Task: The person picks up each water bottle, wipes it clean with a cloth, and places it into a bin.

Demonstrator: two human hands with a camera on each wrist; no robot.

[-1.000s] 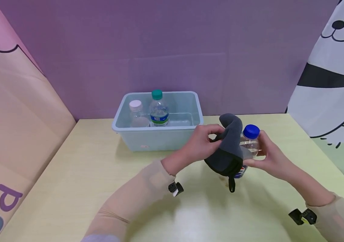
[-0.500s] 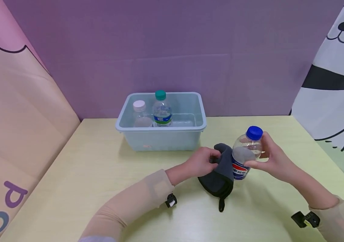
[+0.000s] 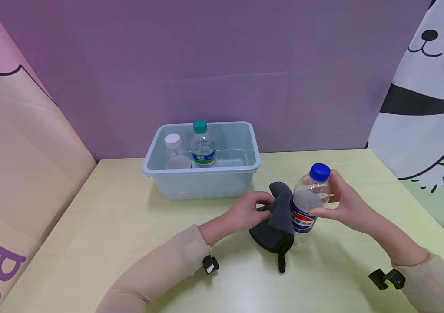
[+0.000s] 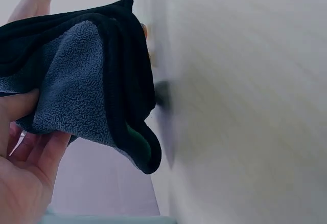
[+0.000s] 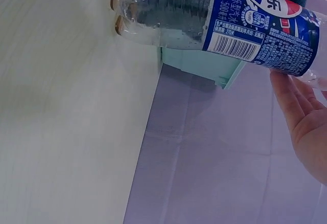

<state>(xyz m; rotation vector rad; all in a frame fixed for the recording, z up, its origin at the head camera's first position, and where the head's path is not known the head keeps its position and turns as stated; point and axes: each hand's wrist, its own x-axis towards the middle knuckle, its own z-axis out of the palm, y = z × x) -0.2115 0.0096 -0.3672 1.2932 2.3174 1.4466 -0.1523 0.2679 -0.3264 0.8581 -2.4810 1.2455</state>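
A dark grey fleecy cloth (image 3: 273,226) with black edging and a hanging loop is pinched by my left hand (image 3: 248,211). In the left wrist view, the thumb and fingers of the left hand (image 4: 25,168) grip the folded cloth (image 4: 76,81). My right hand (image 3: 349,204) holds a clear plastic bottle (image 3: 309,199) with a blue cap and a blue cola label, leaning slightly. The cloth hangs right beside the bottle's left side; I cannot tell whether they touch. In the right wrist view, the fingers of the right hand (image 5: 306,116) lie against the bottle (image 5: 255,24) near the label.
A light blue plastic bin (image 3: 202,184) stands at the back of the pale table (image 3: 128,208). Inside it are a green-capped bottle (image 3: 203,148) and a clear bottle with a pale pink cap (image 3: 173,141). A purple backdrop (image 3: 222,69) rises behind the table.
My left hand has brought the cloth down along the bottle and a little left, uncovering the bottle's label. My right hand keeps its grip, with the bottle nearly in place.
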